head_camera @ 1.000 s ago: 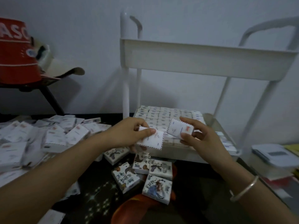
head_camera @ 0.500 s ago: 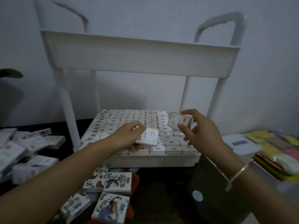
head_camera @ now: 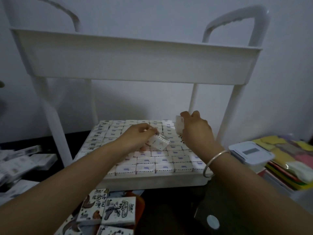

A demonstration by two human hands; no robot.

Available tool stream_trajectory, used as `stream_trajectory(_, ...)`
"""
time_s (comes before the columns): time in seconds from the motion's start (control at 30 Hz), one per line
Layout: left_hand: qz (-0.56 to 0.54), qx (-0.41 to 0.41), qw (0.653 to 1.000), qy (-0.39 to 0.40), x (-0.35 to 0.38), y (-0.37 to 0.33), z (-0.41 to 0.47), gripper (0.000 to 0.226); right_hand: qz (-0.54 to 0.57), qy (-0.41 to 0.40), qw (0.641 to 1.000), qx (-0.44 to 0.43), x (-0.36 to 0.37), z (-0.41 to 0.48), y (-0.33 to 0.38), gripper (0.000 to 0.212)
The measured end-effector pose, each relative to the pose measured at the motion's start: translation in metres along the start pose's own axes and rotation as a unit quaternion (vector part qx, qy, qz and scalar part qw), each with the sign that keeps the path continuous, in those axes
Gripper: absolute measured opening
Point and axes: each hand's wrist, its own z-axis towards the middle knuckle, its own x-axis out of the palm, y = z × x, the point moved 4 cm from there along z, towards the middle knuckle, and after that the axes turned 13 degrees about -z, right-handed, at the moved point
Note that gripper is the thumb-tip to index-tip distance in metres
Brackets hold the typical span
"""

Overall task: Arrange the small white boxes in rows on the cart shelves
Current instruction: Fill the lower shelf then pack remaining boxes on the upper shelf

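Note:
A white cart point(head_camera: 135, 65) stands before me; its lower shelf point(head_camera: 155, 181) is packed with rows of small white boxes point(head_camera: 145, 167). My left hand point(head_camera: 137, 137) grips one small white box point(head_camera: 158, 142) just above the middle rows. My right hand point(head_camera: 197, 131) pinches another small white box point(head_camera: 179, 127), held upright over the shelf's far right part. A metal bangle sits on my right wrist.
Loose white boxes point(head_camera: 22, 164) lie scattered on the dark floor at left. Printed boxes point(head_camera: 108, 209) are piled below the shelf's front edge. At right a lidded plastic container point(head_camera: 250, 154) rests on stacked coloured sheets point(head_camera: 288, 165). The cart's upper shelf overhangs.
Both hands have moved forward over the lower shelf, each still holding its box. The right hand has gone farther back and turned its box upright. The view has come closer to the cart.

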Motion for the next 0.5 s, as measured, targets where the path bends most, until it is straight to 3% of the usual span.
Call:
stream_trajectory(0.07, -0.031, -0.021, 0.999, 0.009, 0.001, 0.001, 0.003, 0.019, -0.037, 0.011, 0.999, 0.013, 0.001, 0.004, -0.004, 0.022)
stream_trajectory(0.2, -0.087, -0.04, 0.995, 0.005, 0.004, 0.001, 0.012, 0.037, -0.049, 0.04, 0.997, 0.033, 0.005, 0.013, -0.011, 0.041)
stream_trajectory(0.3, -0.179, -0.056, 0.982, 0.004, 0.008, 0.0, 0.018, 0.052, -0.066, 0.113, 0.99, 0.042, 0.016, 0.015, -0.011, 0.047)
stream_trajectory(0.4, -0.236, -0.042, 0.971, 0.001, 0.014, -0.003, 0.024, 0.052, -0.032, 0.171, 0.982, 0.079, 0.027, 0.016, -0.015, 0.051)
stream_trajectory(0.5, -0.214, 0.001, 0.977, -0.004, 0.019, -0.009, 0.035, 0.045, -0.023, 0.196, 0.977, 0.079, 0.036, 0.013, -0.017, 0.056)
